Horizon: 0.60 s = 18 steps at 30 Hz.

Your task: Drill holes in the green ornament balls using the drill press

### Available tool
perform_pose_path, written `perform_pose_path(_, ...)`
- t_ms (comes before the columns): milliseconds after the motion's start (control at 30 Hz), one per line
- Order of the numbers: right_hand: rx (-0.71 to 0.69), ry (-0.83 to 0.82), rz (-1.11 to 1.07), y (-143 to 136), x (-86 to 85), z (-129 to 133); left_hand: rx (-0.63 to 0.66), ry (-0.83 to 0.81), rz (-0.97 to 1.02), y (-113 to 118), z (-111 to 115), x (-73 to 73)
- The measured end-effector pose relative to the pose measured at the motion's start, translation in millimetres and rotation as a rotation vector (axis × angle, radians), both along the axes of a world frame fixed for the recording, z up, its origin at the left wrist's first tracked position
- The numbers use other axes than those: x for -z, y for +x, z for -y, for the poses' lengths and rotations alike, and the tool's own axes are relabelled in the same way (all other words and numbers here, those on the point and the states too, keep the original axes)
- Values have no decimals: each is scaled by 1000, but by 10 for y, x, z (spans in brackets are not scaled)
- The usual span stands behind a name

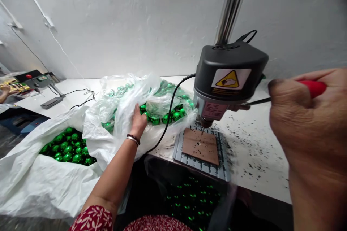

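A dark drill press (230, 72) stands on the table, its bit above a brown wooden board (200, 146) with a small hole. My right hand (303, 115) is closed around the red lever handle (316, 87) at the right. At the centre, my left hand (139, 121) reaches into a clear plastic bag (126, 106) of shiny green balls (177, 115). Its fingers are partly hidden by plastic and balls, so whether it grips one is unclear. The board lies on the grey slotted base (202, 168).
A white sack (24, 173) at the left holds more green balls. Dark shavings litter the white table (265, 151) right of the base. A black cable (169, 112) hangs across the bag. More green balls show below the table edge. At far left are another machine (40, 79) and a person's hand.
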State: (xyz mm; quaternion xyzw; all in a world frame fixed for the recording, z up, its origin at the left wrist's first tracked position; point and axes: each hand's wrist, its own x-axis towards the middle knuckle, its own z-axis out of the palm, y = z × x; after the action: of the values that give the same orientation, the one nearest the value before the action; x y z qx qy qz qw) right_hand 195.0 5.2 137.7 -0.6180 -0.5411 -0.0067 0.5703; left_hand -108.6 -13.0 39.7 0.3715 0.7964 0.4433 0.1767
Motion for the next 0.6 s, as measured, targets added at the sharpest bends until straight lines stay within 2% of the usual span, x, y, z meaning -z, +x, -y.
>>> perform_pose_path(133, 17, -12, 9, -30, -45, 26, 34, -1, -491, -128, 41, -189)
perform_pose_path(167, 20, 1, 15, -35, -44, 30, 60, -48, -595, -192, 30, -219)
perform_pose_path(233, 12, 50, 25, -33, -27, 33, 106, -232, -676, -353, -12, -224)
perform_pose_path(300, -8, 97, 39, -17, -2, 31, 124, -440, -653, -522, -62, -156)
perform_pose_path(367, -26, 105, 53, 3, 12, 28, 128, -547, -603, -648, -98, -43)
perform_pose_path(467, -27, 90, 40, 17, 2, 25, 171, -541, -576, -698, -113, 126)
perform_pose_path(600, -25, 79, -16, -1, -7, 26, 251, -563, -592, -566, -68, 281)
